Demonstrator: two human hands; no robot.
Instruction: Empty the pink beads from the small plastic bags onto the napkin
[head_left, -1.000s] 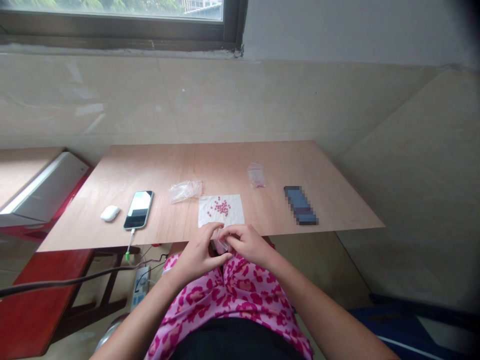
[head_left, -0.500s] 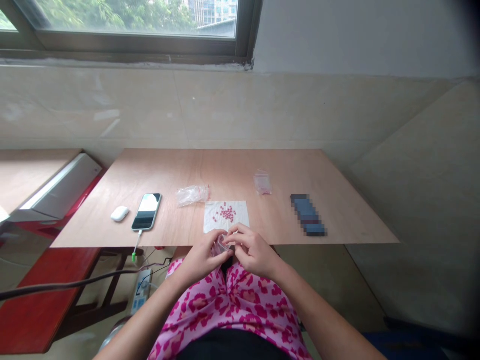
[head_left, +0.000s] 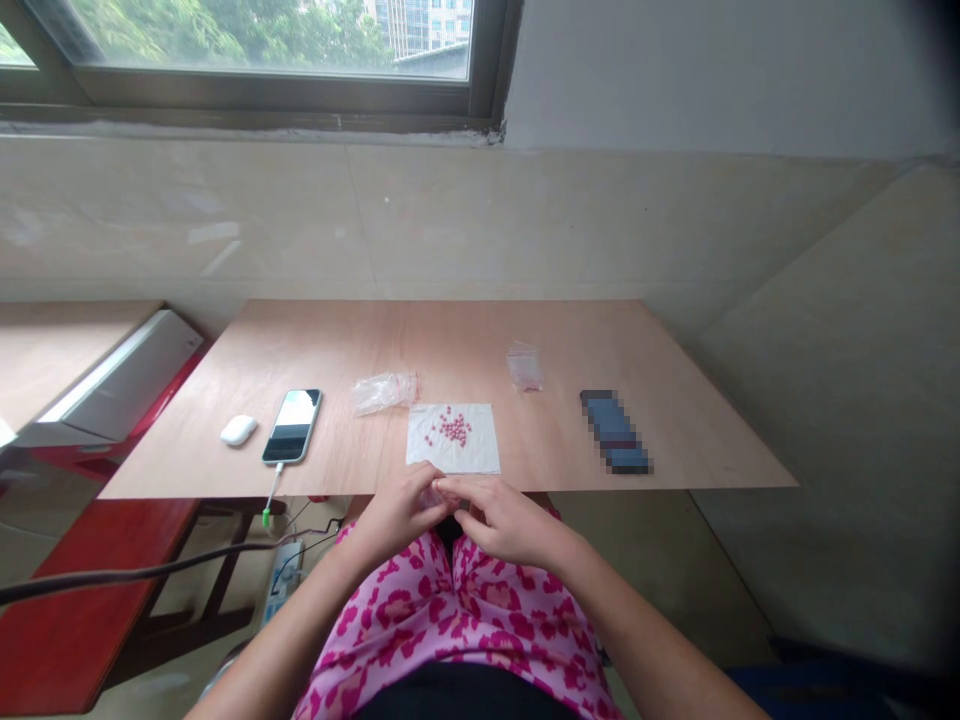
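Clear plastic bag (head_left: 430, 498), mostly hidden by the fingers (head_left: 466, 487); pink beads (head_left: 454, 430) loose on a white sheet (head_left: 480, 460)

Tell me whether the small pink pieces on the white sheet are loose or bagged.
Loose: the small pink pieces lie scattered directly on the white sheet, with no bag around them.

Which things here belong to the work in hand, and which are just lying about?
Likely in use:
clear plastic between left hand and right hand
pink pieces
white sheet under them
left bag and back bag, probably

Seemingly just lying about:
phone
white case
blurred dark object
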